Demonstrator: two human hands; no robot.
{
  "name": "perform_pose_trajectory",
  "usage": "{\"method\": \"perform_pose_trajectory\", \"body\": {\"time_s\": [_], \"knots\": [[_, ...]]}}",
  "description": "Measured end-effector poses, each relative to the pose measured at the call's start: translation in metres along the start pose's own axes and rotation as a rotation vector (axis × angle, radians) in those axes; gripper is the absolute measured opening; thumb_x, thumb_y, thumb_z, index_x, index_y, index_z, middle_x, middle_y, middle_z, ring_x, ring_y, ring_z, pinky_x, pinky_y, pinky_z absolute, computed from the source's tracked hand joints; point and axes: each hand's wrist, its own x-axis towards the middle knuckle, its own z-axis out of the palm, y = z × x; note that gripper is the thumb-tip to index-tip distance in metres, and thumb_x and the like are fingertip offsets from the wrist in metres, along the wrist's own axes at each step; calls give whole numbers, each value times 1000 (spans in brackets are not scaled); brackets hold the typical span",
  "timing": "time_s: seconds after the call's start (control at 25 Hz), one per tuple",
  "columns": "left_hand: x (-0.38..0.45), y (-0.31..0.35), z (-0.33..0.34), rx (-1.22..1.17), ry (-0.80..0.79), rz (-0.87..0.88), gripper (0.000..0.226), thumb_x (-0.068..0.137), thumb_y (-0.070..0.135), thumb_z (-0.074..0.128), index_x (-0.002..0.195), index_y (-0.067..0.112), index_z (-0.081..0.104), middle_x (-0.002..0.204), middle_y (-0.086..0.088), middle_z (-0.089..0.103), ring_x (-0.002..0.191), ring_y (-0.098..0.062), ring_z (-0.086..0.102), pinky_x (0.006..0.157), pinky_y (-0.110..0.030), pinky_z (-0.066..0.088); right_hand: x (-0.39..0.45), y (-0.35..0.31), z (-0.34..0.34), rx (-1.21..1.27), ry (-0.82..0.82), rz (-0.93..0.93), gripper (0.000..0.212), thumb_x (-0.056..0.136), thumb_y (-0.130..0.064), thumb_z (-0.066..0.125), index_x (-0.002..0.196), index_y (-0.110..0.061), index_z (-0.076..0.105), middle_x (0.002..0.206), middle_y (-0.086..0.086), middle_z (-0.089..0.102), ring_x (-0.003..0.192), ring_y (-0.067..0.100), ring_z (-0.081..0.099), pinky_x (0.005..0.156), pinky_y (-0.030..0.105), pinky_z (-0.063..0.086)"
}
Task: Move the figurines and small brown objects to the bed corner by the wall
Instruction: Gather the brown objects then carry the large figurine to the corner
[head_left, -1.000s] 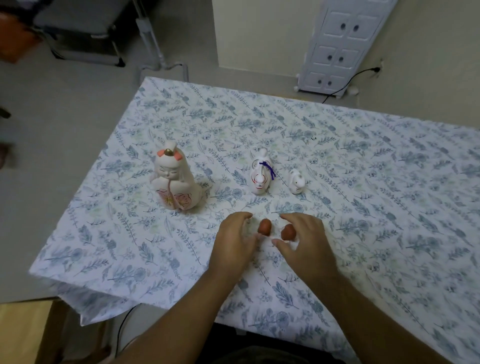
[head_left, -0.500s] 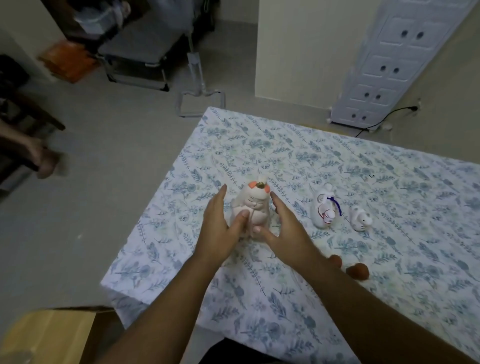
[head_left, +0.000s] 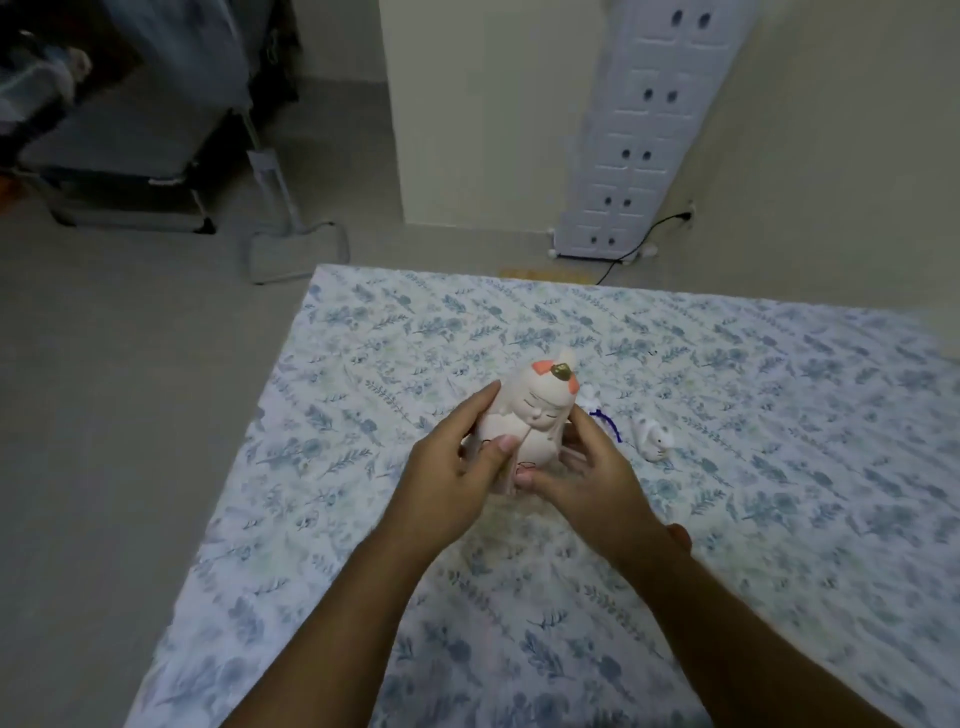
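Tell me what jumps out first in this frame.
Both hands, left hand and right hand, clasp a pale ceramic doll figurine with orange hair patches, tilted, mid-frame over the blue floral bedsheet. Just right of it on the sheet sits a small white animal figurine; behind, a white panelled cabinet stands against the wall.

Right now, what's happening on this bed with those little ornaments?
A person is holding the large doll figurine between both hands, the left hand on one side and the right hand on the other, tilted above the flowered bedsheet. A small white figurine sits on the sheet to the right, and another white figurine with a purple cord is mostly hidden behind the right hand. One small brown object peeks out beside the right wrist.
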Motion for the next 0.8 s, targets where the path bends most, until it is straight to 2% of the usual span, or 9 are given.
{"method": "perform_pose_trajectory", "body": {"time_s": [0.08,0.24,0.36,0.4,0.48,0.6,0.68,0.8], "knots": [[23,22,28,-24,-93,47,52,92,45,61,142,45,47,138,22,58,124,3,55,93,-21,53,-6,-10,-37,45,72,-32,73,81,-12,83,136,-50,53,129,-20,69,120,2,66,94,17,55],[59,59,104,-104,-278,78,47,100,33,59,144,40,47,139,19,58,123,2,56,91,-20,53,-24,-14,-118,53,179,-23,80,87,-9,78,141,-57,44,140,-24,62,130,2,59,98,15,51],[80,78,182,-88,-387,106,47,100,33,56,146,39,46,140,21,54,124,10,50,89,-8,46,-46,6,-188,47,333,11,82,84,-6,79,134,-65,48,134,-27,65,124,1,63,95,14,52],[87,83,210,-65,-403,111,48,100,34,57,146,39,46,138,20,52,124,11,48,90,-7,45,-54,15,-211,55,390,22,82,84,-4,79,131,-65,51,131,-27,67,121,0,65,92,13,53],[99,93,275,-82,-455,74,48,97,37,61,143,39,49,130,22,54,120,13,49,90,-13,48,-72,39,-260,79,504,36,81,82,-3,80,129,-64,54,129,-25,69,118,1,67,91,16,56],[116,100,375,-135,-530,34,47,94,39,63,139,32,57,132,16,63,120,6,57,96,-22,51,-88,78,-336,103,695,91,76,75,-17,88,127,-62,57,127,-19,71,116,7,70,94,34,61],[130,102,444,-124,-573,18,46,97,36,60,142,28,54,142,10,58,124,7,54,97,-16,47,-92,106,-390,127,801,114,75,67,-26,92,119,-67,59,122,-22,73,114,7,71,92,33,61],[158,101,530,-120,-602,-23,44,102,30,52,146,26,49,147,8,52,119,19,48,91,-5,43,-78,144,-457,144,865,145,75,71,-15,93,121,-62,62,121,-25,73,115,4,70,94,30,60]]}}
